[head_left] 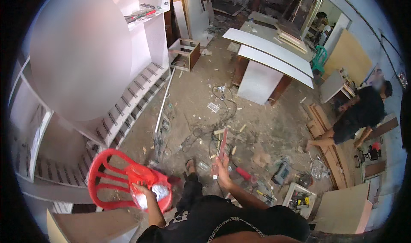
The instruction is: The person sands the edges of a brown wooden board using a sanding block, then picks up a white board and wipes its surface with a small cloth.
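The right hand (223,170) has its fingers wrapped round a long, flat, reddish strip (222,145), held up to the right of the red chair (92,176). The left hand (147,194) is at the white bag (160,192) on the chair's seat; I cannot tell if its fingers grip it. It seems best to hold the strip tight and touch the bag gently, so nothing slips off the chair

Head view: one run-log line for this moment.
right grip: holding reddish strip | left grip: over red chair, closure unclear | on chair: red plastic, white bundle
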The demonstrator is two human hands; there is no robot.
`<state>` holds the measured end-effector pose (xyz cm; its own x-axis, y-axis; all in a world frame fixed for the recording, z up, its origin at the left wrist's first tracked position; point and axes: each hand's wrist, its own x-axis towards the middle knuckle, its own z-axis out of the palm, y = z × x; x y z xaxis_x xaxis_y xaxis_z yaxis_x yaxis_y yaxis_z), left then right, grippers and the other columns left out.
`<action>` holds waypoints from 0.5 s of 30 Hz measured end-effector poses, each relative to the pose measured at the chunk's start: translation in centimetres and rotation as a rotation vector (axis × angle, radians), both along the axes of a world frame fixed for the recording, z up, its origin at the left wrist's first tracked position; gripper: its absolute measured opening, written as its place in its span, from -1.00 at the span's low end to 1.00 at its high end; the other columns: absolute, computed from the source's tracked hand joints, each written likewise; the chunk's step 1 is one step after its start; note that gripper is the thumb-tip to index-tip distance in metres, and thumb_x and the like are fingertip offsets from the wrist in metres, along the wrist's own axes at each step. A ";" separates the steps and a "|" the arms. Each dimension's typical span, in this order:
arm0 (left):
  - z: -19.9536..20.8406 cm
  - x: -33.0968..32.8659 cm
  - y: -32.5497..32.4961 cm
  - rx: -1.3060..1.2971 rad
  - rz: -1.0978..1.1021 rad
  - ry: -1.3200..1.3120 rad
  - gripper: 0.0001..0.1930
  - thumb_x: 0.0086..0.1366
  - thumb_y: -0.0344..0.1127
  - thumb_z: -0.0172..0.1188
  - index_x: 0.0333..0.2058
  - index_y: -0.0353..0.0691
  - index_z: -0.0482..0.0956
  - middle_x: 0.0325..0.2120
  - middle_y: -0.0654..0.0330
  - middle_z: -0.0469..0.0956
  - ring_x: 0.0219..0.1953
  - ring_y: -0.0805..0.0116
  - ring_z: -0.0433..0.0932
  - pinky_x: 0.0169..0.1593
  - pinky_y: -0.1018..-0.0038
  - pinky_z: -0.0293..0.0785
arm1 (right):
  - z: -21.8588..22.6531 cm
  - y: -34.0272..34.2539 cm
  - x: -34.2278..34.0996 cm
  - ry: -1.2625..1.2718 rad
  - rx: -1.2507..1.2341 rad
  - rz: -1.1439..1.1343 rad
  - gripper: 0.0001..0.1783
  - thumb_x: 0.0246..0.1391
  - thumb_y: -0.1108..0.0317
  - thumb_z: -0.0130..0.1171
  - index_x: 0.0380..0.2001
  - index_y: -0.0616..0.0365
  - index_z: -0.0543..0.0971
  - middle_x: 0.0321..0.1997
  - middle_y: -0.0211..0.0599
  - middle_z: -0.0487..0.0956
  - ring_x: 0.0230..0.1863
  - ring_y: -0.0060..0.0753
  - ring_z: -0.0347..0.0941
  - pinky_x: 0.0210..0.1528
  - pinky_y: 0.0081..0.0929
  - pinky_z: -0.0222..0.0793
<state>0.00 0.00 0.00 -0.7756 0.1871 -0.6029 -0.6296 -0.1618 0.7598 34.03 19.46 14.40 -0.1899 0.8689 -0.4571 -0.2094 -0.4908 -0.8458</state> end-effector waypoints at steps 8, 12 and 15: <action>4.6 -12.9 44.8 0.355 -0.302 0.232 0.01 0.21 0.60 -0.26 0.36 -0.13 0.17 0.35 0.10 0.20 0.34 0.13 0.17 0.28 0.05 0.08 | 1.3 24.6 -22.5 -0.022 0.438 0.793 -0.32 0.31 -0.01 0.07 0.30 0.07 0.10 0.11 -0.20 0.33 0.06 -0.39 0.32 0.00 -0.43 0.32; 15.2 -3.5 63.0 0.245 -0.603 0.107 -0.08 0.31 0.51 -0.33 0.36 -0.12 0.17 0.38 0.13 0.15 0.39 0.15 0.12 0.35 0.12 -0.02 | 3.3 38.5 -18.4 0.188 0.058 0.639 -0.17 0.25 -0.08 0.13 0.39 0.00 0.01 0.17 -0.21 0.35 0.11 -0.36 0.39 -0.10 -0.39 0.45; 16.1 -6.4 71.3 0.221 -0.613 0.225 -0.11 0.32 0.50 -0.32 0.35 -0.11 0.18 0.36 0.15 0.20 0.37 0.19 0.14 0.35 0.14 -0.04 | 2.7 47.8 -17.2 0.360 0.084 0.479 -0.17 0.26 -0.08 0.10 0.42 -0.17 -0.05 0.04 -0.22 0.44 -0.14 -0.36 0.49 -0.37 -0.42 0.50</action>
<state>-6.36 71.29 16.15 -0.5925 0.7317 -0.3370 -0.4881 0.0067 0.8728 16.87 67.21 17.15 -0.6991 0.6786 -0.2252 -0.2620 -0.5362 -0.8024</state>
